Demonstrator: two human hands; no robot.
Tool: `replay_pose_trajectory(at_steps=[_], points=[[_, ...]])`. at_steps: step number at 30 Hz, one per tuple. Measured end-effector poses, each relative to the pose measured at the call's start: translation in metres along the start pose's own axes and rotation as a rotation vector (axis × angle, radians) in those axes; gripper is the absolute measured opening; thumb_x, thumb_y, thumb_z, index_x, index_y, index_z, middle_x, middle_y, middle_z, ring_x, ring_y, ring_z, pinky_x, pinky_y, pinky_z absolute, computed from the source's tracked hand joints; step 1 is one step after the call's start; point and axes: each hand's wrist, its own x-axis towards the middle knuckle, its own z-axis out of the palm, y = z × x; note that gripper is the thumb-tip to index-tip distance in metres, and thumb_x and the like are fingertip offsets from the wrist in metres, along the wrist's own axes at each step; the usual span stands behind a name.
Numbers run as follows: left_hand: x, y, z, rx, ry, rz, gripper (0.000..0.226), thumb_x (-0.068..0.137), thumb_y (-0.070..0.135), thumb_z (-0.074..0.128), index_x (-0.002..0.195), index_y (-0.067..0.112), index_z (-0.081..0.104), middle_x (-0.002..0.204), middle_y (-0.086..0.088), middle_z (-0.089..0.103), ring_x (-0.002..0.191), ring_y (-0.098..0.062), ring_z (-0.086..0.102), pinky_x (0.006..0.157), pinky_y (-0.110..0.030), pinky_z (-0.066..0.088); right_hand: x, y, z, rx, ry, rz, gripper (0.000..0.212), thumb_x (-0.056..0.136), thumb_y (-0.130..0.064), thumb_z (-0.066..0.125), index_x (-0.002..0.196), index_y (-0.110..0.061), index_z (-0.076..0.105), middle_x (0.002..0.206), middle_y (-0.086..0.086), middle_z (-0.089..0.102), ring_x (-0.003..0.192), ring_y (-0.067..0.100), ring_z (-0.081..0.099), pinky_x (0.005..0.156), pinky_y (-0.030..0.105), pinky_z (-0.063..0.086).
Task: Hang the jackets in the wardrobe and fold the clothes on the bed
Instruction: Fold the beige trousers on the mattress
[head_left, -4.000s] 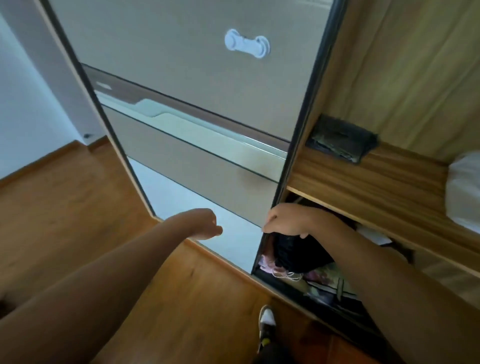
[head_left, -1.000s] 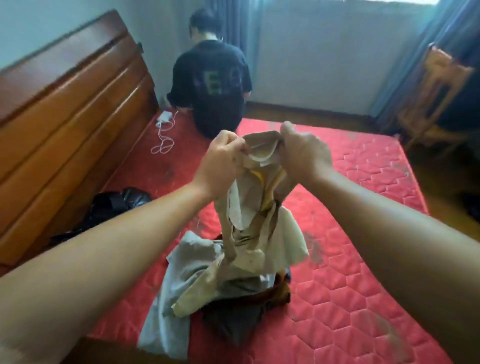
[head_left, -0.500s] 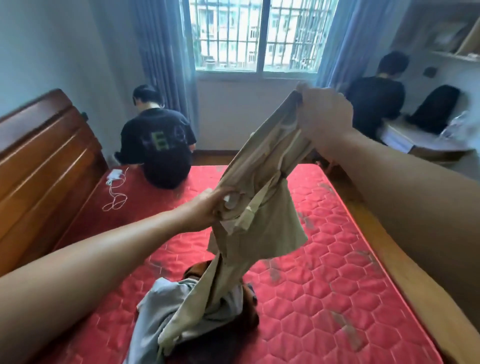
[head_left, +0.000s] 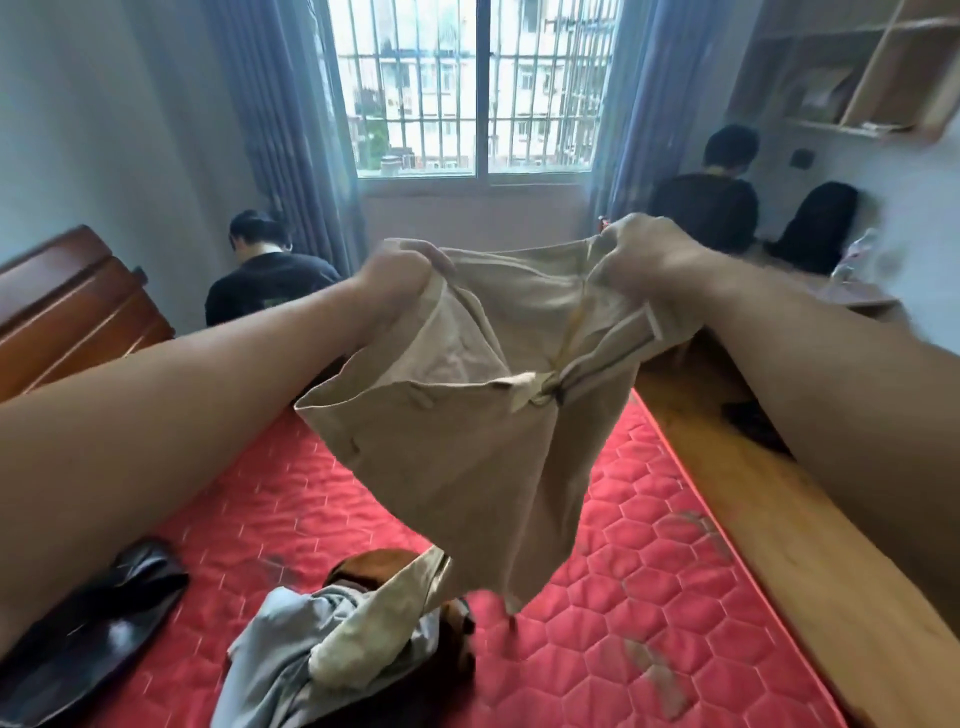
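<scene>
Over mattress (head_left: 623, 561), hands (head_left: 400, 273) (head_left: 647, 254) grip beige garment (head_left: 457, 441), fingertips hidden.

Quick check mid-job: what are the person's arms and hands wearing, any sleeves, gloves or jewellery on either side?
Both forearms are bare all the way to the frame's edge: no sleeve, cuff, watch or bracelet shows. The left hand and the right hand are ungloved, with no ring on the parts in view; the fingertips are hidden in the beige cloth garment.
</scene>
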Motion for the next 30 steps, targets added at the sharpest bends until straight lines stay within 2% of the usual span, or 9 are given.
replay_pose_trajectory(at_steps=[3, 6, 9, 11, 14, 18, 21, 26, 30], points=[[-0.004, 0.010, 0.031, 0.102, -0.177, -0.088, 0.001, 0.082, 0.012, 0.070, 0.082, 0.012, 0.069, 0.079, -0.013, 0.052, 0.067, -0.026, 0.047, 0.053, -0.030, 0.038, 0.004, 0.034, 0.003, 0.120, -0.096, 0.044, 0.017, 0.079, -0.034, 0.070, 0.090, -0.023, 0.078, 0.089, 0.001, 0.073, 0.081, 0.024, 0.071, 0.080, 0.045, 0.063], [-0.009, -0.007, 0.071, 0.565, -0.226, 0.075, 0.019, 0.081, 0.008, 0.068, 0.096, 0.017, 0.061, 0.093, -0.009, 0.054, 0.076, -0.024, 0.056, 0.054, -0.029, 0.041, 0.013, 0.068, 0.015, 0.008, -0.059, 0.027, 0.014, 0.083, -0.027, 0.068, 0.087, -0.016, 0.075, 0.089, 0.006, 0.073, 0.082, 0.027, 0.071, 0.076, 0.041, 0.063], [-0.020, -0.039, 0.100, 0.736, -0.198, 0.072, 0.016, 0.081, 0.018, 0.063, 0.081, 0.029, 0.051, 0.092, -0.001, 0.047, 0.076, -0.021, 0.051, 0.063, -0.037, 0.039, 0.016, 0.106, 0.026, -0.143, -0.011, 0.042, 0.010, 0.089, -0.019, 0.057, 0.099, -0.016, 0.059, 0.102, 0.008, 0.064, 0.096, 0.033, 0.065, 0.074, 0.039, 0.052], [-0.030, -0.063, 0.100, 0.828, -0.191, 0.070, 0.012, 0.075, 0.021, 0.065, 0.081, 0.026, 0.057, 0.087, -0.002, 0.055, 0.072, -0.023, 0.054, 0.061, -0.040, 0.045, 0.016, 0.133, 0.029, -0.170, -0.023, 0.052, 0.018, 0.088, -0.015, 0.058, 0.105, -0.017, 0.051, 0.105, 0.011, 0.061, 0.098, 0.036, 0.063, 0.073, 0.041, 0.052], [-0.042, -0.101, 0.106, 1.060, -0.243, 0.192, 0.022, 0.083, 0.007, 0.063, 0.093, 0.024, 0.074, 0.102, -0.005, 0.064, 0.098, -0.028, 0.061, 0.082, -0.038, 0.052, 0.016, 0.156, 0.036, -0.057, -0.098, -0.039, 0.018, 0.089, -0.004, 0.052, 0.101, -0.017, 0.048, 0.096, 0.015, 0.059, 0.082, 0.036, 0.064, 0.065, 0.047, 0.059], [-0.063, -0.148, 0.128, 0.999, -0.215, -0.021, 0.027, 0.087, 0.011, 0.059, 0.100, 0.030, 0.075, 0.111, -0.002, 0.070, 0.095, -0.024, 0.066, 0.087, -0.033, 0.052, 0.019, 0.169, 0.053, 0.157, -0.160, -0.153, 0.026, 0.077, 0.010, 0.056, 0.084, -0.015, 0.055, 0.091, 0.015, 0.060, 0.075, 0.038, 0.066, 0.056, 0.059, 0.059], [-0.078, -0.174, 0.128, 1.014, -0.254, -0.171, 0.032, 0.084, 0.008, 0.062, 0.103, 0.031, 0.073, 0.112, -0.001, 0.071, 0.098, -0.023, 0.067, 0.088, -0.030, 0.052, 0.019, 0.178, 0.056, 0.314, -0.255, -0.115, 0.030, 0.079, 0.016, 0.054, 0.095, -0.008, 0.059, 0.097, 0.018, 0.060, 0.078, 0.036, 0.064, 0.064, 0.064, 0.059], [-0.077, -0.186, 0.112, 0.901, -0.080, -0.236, 0.042, 0.083, -0.005, 0.054, 0.119, 0.011, 0.070, 0.118, -0.014, 0.058, 0.109, -0.032, 0.060, 0.092, -0.032, 0.048, 0.019, 0.191, 0.052, 0.723, -0.484, 0.053, 0.042, 0.090, 0.016, 0.037, 0.107, -0.013, 0.063, 0.108, 0.021, 0.057, 0.087, 0.046, 0.071, 0.066, 0.054, 0.063], [-0.050, -0.161, 0.095, 0.769, 0.036, -0.245, 0.048, 0.079, -0.010, 0.045, 0.116, 0.010, 0.066, 0.120, -0.017, 0.051, 0.112, -0.033, 0.056, 0.093, -0.034, 0.050, 0.021, 0.183, 0.055, 1.003, -0.554, 0.029, 0.048, 0.085, 0.023, 0.030, 0.093, -0.009, 0.065, 0.099, 0.021, 0.059, 0.080, 0.040, 0.065, 0.061, 0.048, 0.063]])
